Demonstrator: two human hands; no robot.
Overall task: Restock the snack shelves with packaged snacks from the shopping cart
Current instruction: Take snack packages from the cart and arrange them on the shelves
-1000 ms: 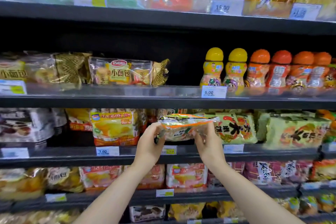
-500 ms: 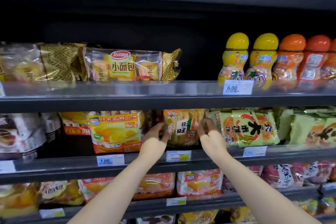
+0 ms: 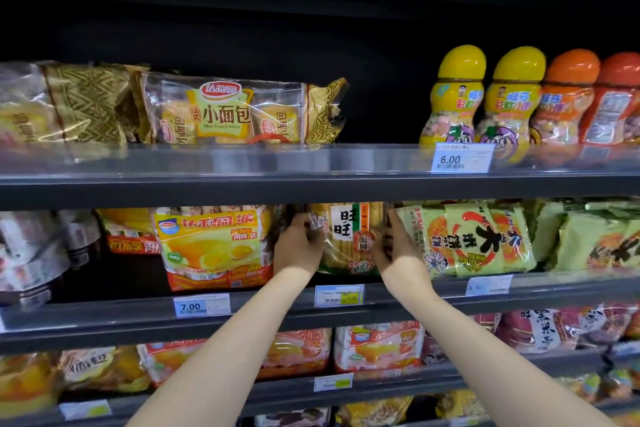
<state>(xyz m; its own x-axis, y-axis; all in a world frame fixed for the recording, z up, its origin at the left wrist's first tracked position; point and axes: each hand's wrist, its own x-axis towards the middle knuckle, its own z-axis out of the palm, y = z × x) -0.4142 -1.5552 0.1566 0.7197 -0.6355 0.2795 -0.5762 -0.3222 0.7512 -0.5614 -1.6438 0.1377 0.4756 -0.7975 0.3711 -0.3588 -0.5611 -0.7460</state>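
Note:
A clear pack of rice crackers point(image 3: 349, 239) with a white label stands upright on the dark middle shelf point(image 3: 415, 291), between a yellow-and-orange cake bag point(image 3: 211, 246) and a green cracker bag point(image 3: 474, 239). My left hand point(image 3: 298, 244) grips the pack's left edge, fingers curled round it. My right hand point(image 3: 394, 246) holds its right edge the same way. Both forearms reach up from the bottom of the view. The shopping cart is out of sight.
The shelf above carries small-bread bags point(image 3: 239, 111) on the left and yellow and orange bottles point(image 3: 512, 100) on the right, with a dark gap between. Price tags point(image 3: 339, 295) line the shelf edges. Lower shelves hold more snack bags point(image 3: 377, 347).
The pack went from lying flat in front of the shelf to standing upright inside the slot. Both hands pushed in with it, and the view moved closer.

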